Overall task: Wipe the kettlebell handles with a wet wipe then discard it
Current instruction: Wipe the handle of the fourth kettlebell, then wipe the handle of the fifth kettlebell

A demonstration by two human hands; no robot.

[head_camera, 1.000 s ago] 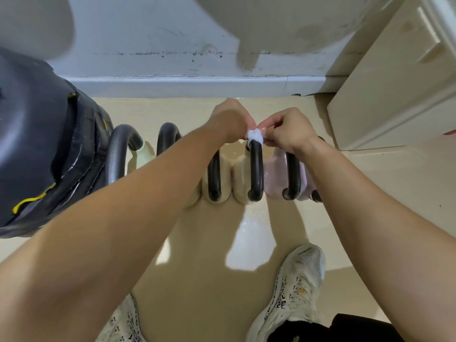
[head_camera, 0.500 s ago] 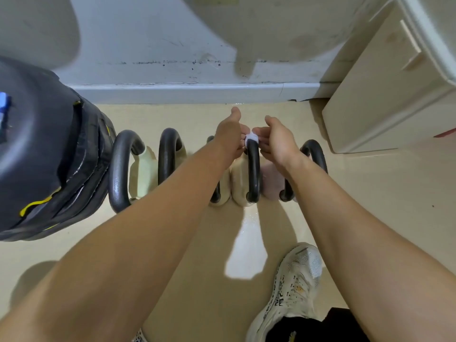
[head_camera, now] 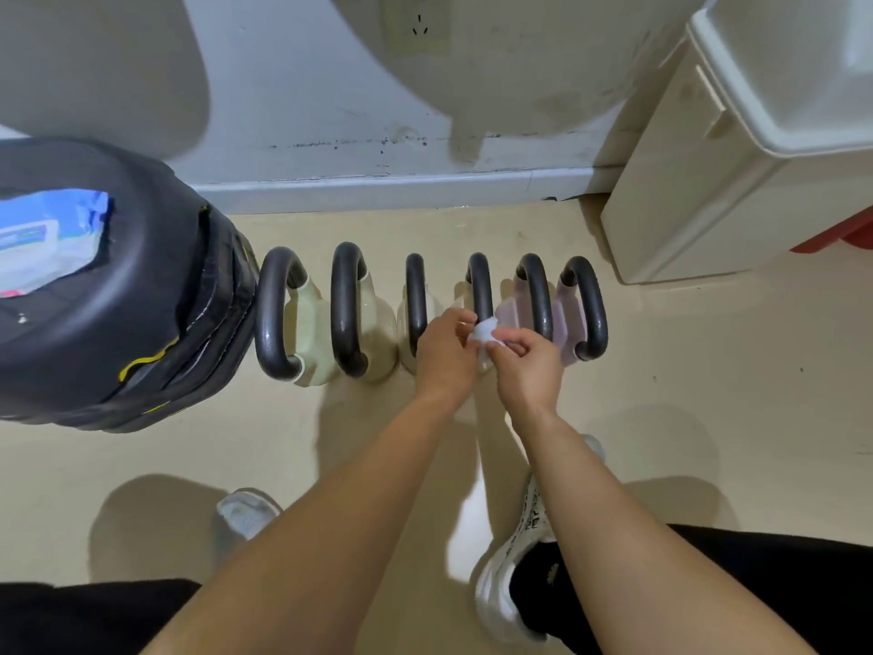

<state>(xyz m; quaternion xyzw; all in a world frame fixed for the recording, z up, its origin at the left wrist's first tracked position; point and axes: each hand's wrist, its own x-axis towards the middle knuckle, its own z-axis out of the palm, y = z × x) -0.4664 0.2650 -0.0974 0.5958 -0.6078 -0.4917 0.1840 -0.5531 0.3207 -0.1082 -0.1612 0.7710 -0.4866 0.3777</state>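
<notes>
Head camera, looking down: we start at the fingertips [head_camera: 462, 319] of the left hand [head_camera: 444, 359], which curl in and pinch a bunched white wet wipe [head_camera: 484, 332] from its left side. From the other side, the thumb and forefinger of the right hand [head_camera: 529, 368] pinch the same wad, the other fingers folded under the palm. Both hands are grasping the wipe. It sits between them against the near stretch of the fourth handle [head_camera: 481, 288], counting from the left. We cannot tell whether it wraps round the bar, since the hands hide that part.

Moving outward, we count six dark, glossy handles on a row of kettlebells standing on the floor [head_camera: 708, 394]. The four on the left have cream bodies [head_camera: 312, 323], and the two on the right have pale pink ones [head_camera: 564, 319]. Both bare forearms reach in from the bottom edge, above a white patterned sneaker [head_camera: 505, 593] on the right and a second shoe toe [head_camera: 245, 512] on the left.

At far left a black padded bag [head_camera: 141, 300] with yellow trim stands just beside the first handle [head_camera: 274, 314], and a blue-and-white wipe pack [head_camera: 47, 238] lies on top of it. At far right stands a cream cabinet [head_camera: 699, 191], with a red object [head_camera: 845, 234] showing at its side. A grey baseboard [head_camera: 378, 193] runs along the wall behind the row.
</notes>
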